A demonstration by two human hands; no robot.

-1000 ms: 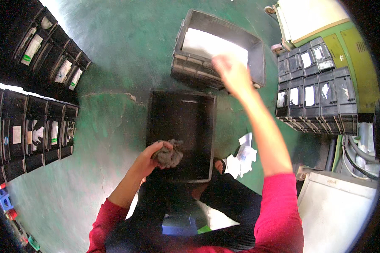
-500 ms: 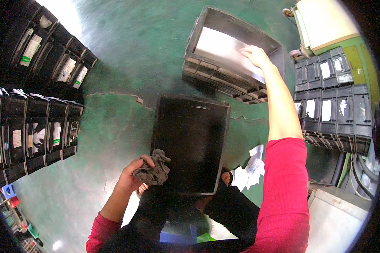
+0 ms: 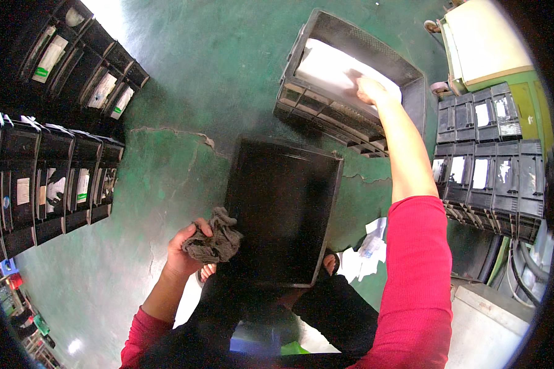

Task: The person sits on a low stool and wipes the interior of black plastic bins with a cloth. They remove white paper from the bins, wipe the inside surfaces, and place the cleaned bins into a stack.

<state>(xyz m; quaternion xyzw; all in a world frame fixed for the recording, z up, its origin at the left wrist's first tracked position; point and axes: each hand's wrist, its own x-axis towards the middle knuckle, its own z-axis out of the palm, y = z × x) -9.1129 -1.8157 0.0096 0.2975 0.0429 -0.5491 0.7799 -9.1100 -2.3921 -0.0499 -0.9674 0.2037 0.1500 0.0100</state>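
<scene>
A crumpled dark grey rag [image 3: 214, 238] is bunched in my left hand [image 3: 188, 243], thumb and fingers closed on it. It is held at the left edge of a black plastic crate [image 3: 280, 209], between my feet, with a dark inside. My right arm reaches forward to a grey crate [image 3: 415, 101] at the far right. Inside lies a white sheet [image 3: 326, 64]. My right hand [image 3: 373, 92] is on the sheet with its fingers bent in and closed against it; the fingertips are partly hidden.
Stacked black crates with labels [image 3: 55, 178] line the left side. More grey crates [image 3: 483, 166] stand at the right, by a green and cream cart [image 3: 486, 43]. Loose white papers [image 3: 364, 255] lie on the green floor by my right foot. A pale cabinet [image 3: 486, 320] is lower right.
My right hand's fingers have gone from stretched over the white sheet to bent in on it. My left hand has moved slightly left with the rag. The view has shifted a little.
</scene>
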